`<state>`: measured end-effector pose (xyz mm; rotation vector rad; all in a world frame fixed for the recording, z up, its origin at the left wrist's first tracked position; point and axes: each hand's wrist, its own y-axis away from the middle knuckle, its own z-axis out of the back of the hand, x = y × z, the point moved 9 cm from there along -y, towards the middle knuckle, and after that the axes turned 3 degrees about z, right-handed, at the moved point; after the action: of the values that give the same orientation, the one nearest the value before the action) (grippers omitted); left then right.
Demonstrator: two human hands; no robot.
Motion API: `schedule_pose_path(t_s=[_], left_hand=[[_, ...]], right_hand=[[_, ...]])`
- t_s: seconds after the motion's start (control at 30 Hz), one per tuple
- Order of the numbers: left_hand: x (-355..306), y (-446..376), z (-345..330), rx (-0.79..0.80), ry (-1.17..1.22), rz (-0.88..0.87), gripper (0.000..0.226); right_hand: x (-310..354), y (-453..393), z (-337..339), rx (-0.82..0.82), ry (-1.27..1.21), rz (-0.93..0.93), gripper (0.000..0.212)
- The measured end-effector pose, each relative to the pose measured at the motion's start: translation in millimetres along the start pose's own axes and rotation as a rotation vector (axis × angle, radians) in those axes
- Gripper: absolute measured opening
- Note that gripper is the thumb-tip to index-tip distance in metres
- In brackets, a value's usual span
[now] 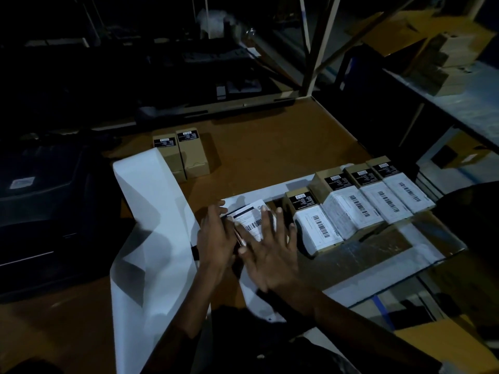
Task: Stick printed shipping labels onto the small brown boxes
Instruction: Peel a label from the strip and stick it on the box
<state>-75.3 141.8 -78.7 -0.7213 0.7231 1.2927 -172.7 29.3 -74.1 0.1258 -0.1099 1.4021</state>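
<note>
A small brown box lies under my hands, mostly hidden, with a white shipping label (249, 221) on its top. My right hand (267, 249) lies flat on the label, fingers spread and straight. My left hand (216, 236) rests against the box's left side, fingers extended. To the right stands a row of several labelled boxes (351, 206), each with a barcode label. Two brown boxes without shipping labels (183, 155) stand at the back.
A long white strip of label backing paper (154, 228) curls from a dark label printer (40, 211) at the left, down past the table edge. The brown table (270, 147) continues behind. Shelving with cardboard cartons (445, 49) stands to the right.
</note>
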Motion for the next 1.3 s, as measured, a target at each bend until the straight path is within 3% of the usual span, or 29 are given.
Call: schedule_pose_path(t_s=[0.17,0.37,0.5,0.57,0.7,0.77,0.93,1.13,1.3], left_hand=[[0,0,1,-0.018,-0.014,0.019,0.030],[-2,2,2,-0.012,0.014,0.008,0.034],[-1,1,2,-0.023,-0.012,0.005,0.031],[-1,0,2,-0.034,-0.029,0.016,0.032],[-2,1,3,-0.042,-0.017,0.016,0.032],[-2,2,3,-0.037,-0.015,0.011,0.033],[-2,2,1,-0.011,-0.034,0.030,0.042],[-11,6,5,-0.040,-0.093,-0.034,0.040],[-20,9,3,-0.070,-0.213,-0.208,0.029]], right_hand=[[-58,-19,8,-0.018,-0.037,-0.243,0.057],[11,2,2,-0.018,0.005,-0.001,0.061],[-51,-18,9,-0.038,0.020,-0.183,0.057],[-52,-19,10,-0.052,0.020,-0.246,0.060],[14,7,-1,-0.016,0.011,-0.045,0.058],[8,9,1,0.006,0.046,-0.015,0.057],[-62,-11,12,-0.061,0.046,-0.264,0.057],[-9,1,4,0.022,-0.004,-0.055,0.056],[-22,-18,7,0.021,-0.067,-0.019,0.054]])
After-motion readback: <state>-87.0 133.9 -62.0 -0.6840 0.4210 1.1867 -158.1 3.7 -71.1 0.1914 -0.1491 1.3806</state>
